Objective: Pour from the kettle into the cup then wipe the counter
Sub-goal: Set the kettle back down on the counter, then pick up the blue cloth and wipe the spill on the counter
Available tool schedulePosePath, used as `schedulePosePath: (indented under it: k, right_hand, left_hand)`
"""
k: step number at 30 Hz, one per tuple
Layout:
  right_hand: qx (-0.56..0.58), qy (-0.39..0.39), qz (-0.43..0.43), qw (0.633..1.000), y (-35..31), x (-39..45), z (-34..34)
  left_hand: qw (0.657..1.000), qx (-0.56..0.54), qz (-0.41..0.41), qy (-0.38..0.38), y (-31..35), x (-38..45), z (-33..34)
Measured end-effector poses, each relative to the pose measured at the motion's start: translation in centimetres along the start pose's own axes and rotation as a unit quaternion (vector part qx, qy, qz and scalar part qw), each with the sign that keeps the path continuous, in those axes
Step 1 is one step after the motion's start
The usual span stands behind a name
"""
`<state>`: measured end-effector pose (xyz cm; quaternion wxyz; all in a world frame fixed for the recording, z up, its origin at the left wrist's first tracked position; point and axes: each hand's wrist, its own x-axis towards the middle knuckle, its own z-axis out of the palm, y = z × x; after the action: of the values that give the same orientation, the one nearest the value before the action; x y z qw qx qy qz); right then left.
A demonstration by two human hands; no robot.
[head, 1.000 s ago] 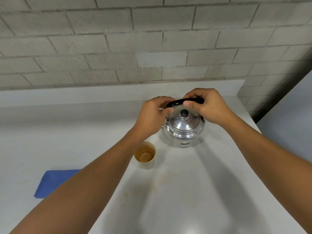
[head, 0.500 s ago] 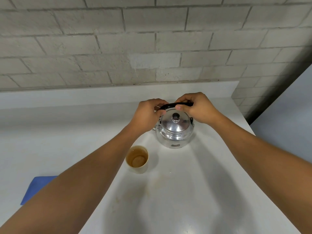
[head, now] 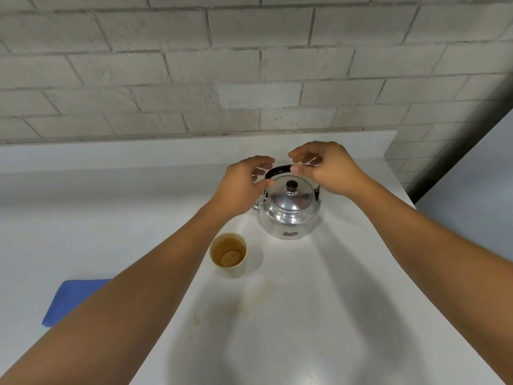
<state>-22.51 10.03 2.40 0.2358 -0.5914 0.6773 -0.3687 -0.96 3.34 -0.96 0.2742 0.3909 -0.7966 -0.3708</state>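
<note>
A shiny metal kettle [head: 290, 215] with a black handle and a dark lid knob stands upright on the white counter [head: 305, 315]. My left hand [head: 244, 184] hovers at the handle's left end and my right hand [head: 327, 169] at its right end. Both have their fingers spread and off the handle. A cream cup [head: 229, 255] holding brownish liquid stands in front and to the left of the kettle. A folded blue cloth [head: 70, 300] lies at the left, partly hidden by my left forearm.
A grey brick wall rises behind a low white ledge [head: 138, 154]. The counter's right edge [head: 433, 245] drops off beside a dark gap. Faint brownish stains [head: 258, 298] mark the counter in front of the cup.
Both hands have opened and let go of the kettle's handle. The kettle stays standing on the counter.
</note>
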Motion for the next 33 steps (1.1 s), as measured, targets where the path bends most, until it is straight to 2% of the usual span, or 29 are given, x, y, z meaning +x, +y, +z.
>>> schedulePosePath:
  k: [5, 9, 15, 20, 27, 33]
  right_hand:
    - [-0.03, 0.039, -0.078, 0.996, -2.9, -0.9, 0.3]
    - [-0.003, -0.006, -0.11, 0.994, -7.4, -2.6, 2.4]
    - [0.057, -0.074, -0.105, 0.99, -13.3, -7.0, 10.1]
    - [0.093, -0.113, -0.059, 0.987, -15.8, -9.5, 18.1]
    - [0.028, -0.151, 0.043, 0.987, -15.0, -10.9, 28.1]
    - [-0.015, -0.155, 0.087, 0.984, -13.7, -11.6, 32.9]
  left_hand:
    - [0.999, -0.011, 0.01, 0.034, -0.2, -2.9, -3.1]
    - [0.999, -0.009, 0.001, 0.049, -1.3, -6.9, -7.3]
    - [0.998, 0.045, -0.036, -0.036, -4.6, -14.0, -14.3]
    - [0.992, 0.079, -0.068, -0.077, -8.6, -18.7, -17.7]
    - [0.977, 0.149, -0.13, -0.082, -16.2, -22.8, -20.7]
    - [0.955, 0.215, -0.177, -0.102, -20.5, -24.5, -22.6]
